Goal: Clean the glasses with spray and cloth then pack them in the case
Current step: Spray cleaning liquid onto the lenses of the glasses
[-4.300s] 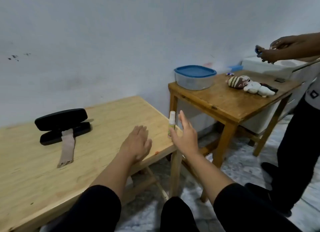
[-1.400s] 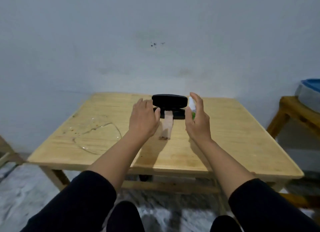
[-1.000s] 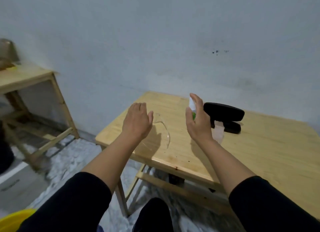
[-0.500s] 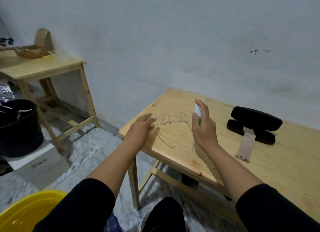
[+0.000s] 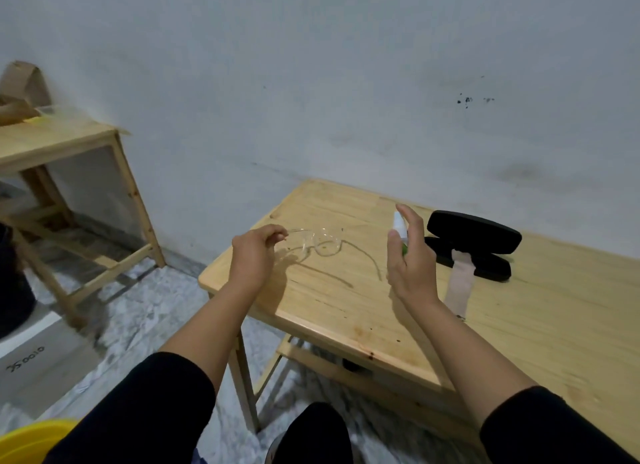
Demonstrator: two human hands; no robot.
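On the wooden worktop (image 5: 519, 325), clear glasses (image 5: 320, 245) lie lengthwise between the hands: left hand (image 5: 252, 256) pinches the near temple tip, right hand (image 5: 410, 256) grips the spray bottle (image 5: 400, 226), aimed leftward.

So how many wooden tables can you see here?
2. One table is right in front of the person, with the glasses and case on it. The other table stands at the far left by the wall, partly cut off.
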